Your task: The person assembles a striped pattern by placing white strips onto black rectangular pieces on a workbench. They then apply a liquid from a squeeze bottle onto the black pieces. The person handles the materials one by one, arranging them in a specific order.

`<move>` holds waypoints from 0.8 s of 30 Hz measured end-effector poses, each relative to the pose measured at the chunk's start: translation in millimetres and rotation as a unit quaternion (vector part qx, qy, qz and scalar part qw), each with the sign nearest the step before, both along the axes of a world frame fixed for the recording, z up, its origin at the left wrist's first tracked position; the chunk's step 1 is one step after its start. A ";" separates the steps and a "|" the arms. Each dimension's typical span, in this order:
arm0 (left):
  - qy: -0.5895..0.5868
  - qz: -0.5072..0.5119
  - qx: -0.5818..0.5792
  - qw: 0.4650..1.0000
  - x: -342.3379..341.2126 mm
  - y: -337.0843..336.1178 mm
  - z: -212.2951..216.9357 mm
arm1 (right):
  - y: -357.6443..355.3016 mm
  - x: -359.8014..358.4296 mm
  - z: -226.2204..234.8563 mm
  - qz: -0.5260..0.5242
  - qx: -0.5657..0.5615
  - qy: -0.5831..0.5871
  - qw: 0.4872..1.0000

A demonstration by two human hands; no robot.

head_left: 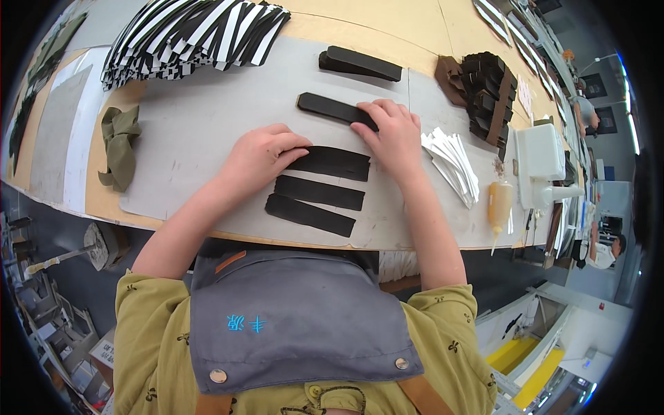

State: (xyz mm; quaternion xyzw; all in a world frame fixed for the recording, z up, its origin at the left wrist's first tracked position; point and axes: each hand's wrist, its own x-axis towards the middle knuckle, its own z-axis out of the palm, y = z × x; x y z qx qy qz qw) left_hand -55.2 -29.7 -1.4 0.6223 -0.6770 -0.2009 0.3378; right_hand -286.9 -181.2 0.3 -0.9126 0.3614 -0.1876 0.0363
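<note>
Three black strips lie in a row on the grey work mat in front of me. My left hand [266, 153] pinches the left end of the farthest strip [335, 163], fingertips pressed together on it. Nearer to me are the middle strip [319, 192] and the nearest strip [310, 215], both flat. Just beyond them is a stack of black strips with one rounded end [328, 107]. My right hand [393, 131] grips the right end of this stack between thumb and fingers. Farther back rests another black stack [360, 63], touched by neither hand.
Black-and-white strips [197, 38] are piled at the far left, with an olive cloth piece [119, 149] nearer. On the right are white strips [453, 164], a bundle of dark pieces [487, 97], a glue bottle [499, 204] and a white container [543, 152]. The table's front edge [290, 242] runs before my apron.
</note>
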 end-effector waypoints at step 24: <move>-0.087 0.024 -0.016 0.996 0.0 18.2 11.6 | 20.2 -3.0 6.1 0.040 0.141 -0.039 0.988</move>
